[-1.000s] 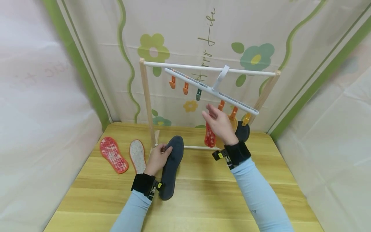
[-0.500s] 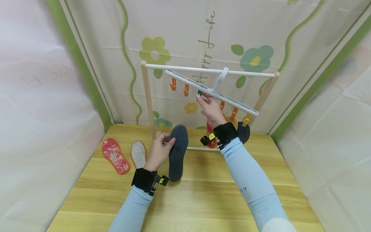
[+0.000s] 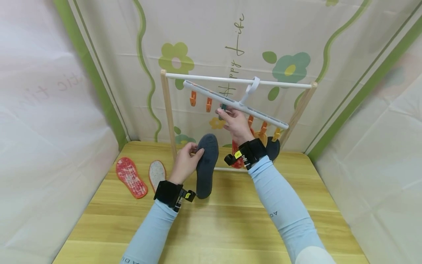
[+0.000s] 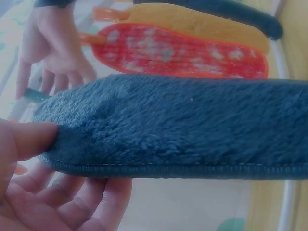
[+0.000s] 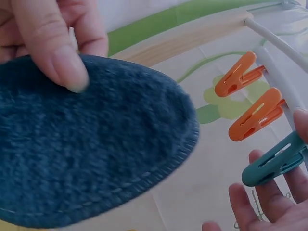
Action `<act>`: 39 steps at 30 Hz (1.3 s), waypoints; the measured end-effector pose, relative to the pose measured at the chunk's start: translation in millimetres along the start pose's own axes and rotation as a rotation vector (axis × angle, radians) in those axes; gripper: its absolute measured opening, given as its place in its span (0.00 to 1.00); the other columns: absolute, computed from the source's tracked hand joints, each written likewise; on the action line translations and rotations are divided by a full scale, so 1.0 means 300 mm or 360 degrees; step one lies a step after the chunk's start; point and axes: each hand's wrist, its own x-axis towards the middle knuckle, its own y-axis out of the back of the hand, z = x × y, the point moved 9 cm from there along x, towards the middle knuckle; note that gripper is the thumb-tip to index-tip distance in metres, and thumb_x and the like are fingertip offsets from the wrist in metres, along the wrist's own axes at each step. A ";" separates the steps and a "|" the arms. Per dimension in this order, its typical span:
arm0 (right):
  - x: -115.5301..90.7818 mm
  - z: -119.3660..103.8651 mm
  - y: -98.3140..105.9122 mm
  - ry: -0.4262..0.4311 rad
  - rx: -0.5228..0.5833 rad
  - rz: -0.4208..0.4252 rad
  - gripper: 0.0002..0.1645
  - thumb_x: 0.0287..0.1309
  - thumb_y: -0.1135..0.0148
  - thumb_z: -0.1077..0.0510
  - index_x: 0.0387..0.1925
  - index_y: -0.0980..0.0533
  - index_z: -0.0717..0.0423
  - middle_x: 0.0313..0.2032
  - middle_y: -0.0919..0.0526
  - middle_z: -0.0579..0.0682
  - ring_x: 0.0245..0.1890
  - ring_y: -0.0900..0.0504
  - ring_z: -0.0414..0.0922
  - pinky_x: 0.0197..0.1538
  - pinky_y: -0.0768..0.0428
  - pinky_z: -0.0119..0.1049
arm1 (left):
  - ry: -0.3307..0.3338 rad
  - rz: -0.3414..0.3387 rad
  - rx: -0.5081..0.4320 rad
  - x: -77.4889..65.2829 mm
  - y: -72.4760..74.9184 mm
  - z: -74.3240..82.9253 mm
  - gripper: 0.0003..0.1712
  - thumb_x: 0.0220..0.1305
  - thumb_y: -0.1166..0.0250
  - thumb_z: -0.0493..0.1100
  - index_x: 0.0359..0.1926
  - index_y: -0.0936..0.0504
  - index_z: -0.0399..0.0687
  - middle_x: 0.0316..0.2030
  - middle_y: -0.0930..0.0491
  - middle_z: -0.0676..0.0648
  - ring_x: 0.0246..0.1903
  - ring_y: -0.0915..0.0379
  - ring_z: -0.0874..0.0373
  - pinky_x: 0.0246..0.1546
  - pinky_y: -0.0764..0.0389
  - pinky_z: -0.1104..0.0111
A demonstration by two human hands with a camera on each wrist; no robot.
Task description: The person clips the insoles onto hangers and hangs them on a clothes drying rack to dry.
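Observation:
My left hand pinches a dark blue fleecy insole by its edge near the upper end, thumb on the fleece and fingers behind. The insole hangs upright in front of the rack. Up at the pale grey hanger, my right hand holds a green clip between thumb and fingers; the clip's tip looks closed in the right wrist view. The insole's top end is below and left of this clip. Two orange clips dangle farther left on the hanger with nothing in them.
Right of the green clip, a red insole, a yellow one and a dark one hang from clips. The hanger hooks over a white rod between wooden posts. A red-and-white insole and a grey one lie on the table.
My right hand has moved up and left to the green clip and taken hold of it. My left hand has raised the dark blue insole, also shifting it right. The hanger has shifted slightly left.

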 end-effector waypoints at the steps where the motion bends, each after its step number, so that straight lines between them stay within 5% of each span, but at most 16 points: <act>1: -0.003 -0.001 -0.003 0.0015 0.0002 -0.0012 0.21 0.65 0.36 0.53 0.58 0.23 0.55 0.55 0.20 0.58 0.62 0.27 0.51 0.67 0.42 0.64 | 0.0012 -0.0002 0.0015 0.005 -0.001 0.002 0.15 0.72 0.38 0.47 0.52 0.22 0.43 0.45 0.19 0.43 0.39 0.20 0.52 0.41 0.19 0.59; 15: -0.034 -0.001 -0.015 0.0026 0.0100 -0.0088 0.21 0.67 0.39 0.51 0.57 0.24 0.57 0.50 0.17 0.59 0.60 0.26 0.58 0.65 0.35 0.55 | 0.0021 -0.0059 -0.0027 0.086 -0.032 0.048 0.16 0.72 0.39 0.48 0.52 0.23 0.41 0.43 0.19 0.41 0.42 0.22 0.49 0.43 0.20 0.57; 39: -0.041 -0.016 0.022 0.0079 0.0026 0.0170 0.21 0.65 0.37 0.52 0.50 0.18 0.65 0.37 0.12 0.51 0.52 0.20 0.50 0.62 0.30 0.51 | -0.0025 -0.0099 -0.0059 0.150 -0.102 0.058 0.13 0.72 0.38 0.44 0.49 0.21 0.38 0.44 0.19 0.41 0.43 0.22 0.50 0.42 0.19 0.59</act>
